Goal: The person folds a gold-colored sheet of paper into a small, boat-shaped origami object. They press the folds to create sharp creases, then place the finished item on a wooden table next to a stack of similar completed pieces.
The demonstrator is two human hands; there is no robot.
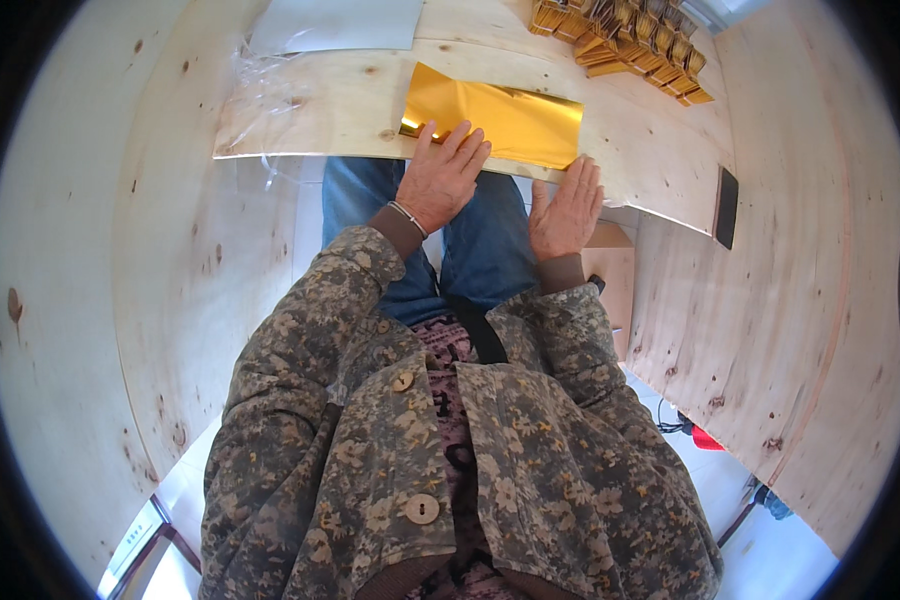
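- Already a heap of folded gold pieces [625, 45] sits at the board's far edge
- left hand [440, 180] flat, fingers spread, on the gold sheet [500, 120] — unfolded
- right hand [567, 210] open beside it

A shiny gold foil sheet [500, 122] lies flat at the plywood bench's near edge

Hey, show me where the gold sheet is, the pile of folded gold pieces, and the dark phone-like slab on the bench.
gold sheet [505, 122], head view, middle of its shiny face.
pile of folded gold pieces [630, 40], head view, centre of the stack.
dark slab [727, 207], head view, middle of its flat face.
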